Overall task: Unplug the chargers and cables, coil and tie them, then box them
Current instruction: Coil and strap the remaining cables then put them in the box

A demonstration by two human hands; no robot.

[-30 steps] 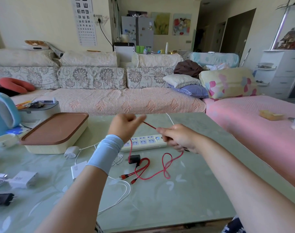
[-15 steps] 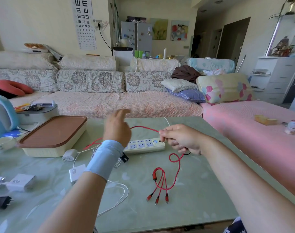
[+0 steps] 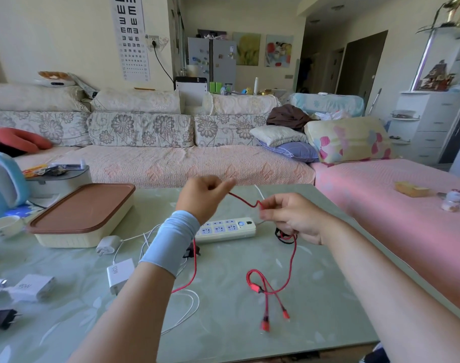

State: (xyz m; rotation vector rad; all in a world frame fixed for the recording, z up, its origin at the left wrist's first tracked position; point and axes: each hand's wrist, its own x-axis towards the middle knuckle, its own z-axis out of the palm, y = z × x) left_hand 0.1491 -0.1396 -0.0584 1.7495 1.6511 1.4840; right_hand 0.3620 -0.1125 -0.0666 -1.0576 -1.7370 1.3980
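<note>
Both pinching: left hand (image 3: 202, 197) and right hand (image 3: 294, 218) each grip the red cable (image 3: 239, 199), a short kinked span running left-right between them. Its free tail drops from the right hand to the near table (image 3: 315, 323); lidded box (image 3: 82, 205) sits beyond, far left.

Red cable (image 3: 245, 203) between both hands (image 3: 201, 199) (image 3: 294, 218)
</note>
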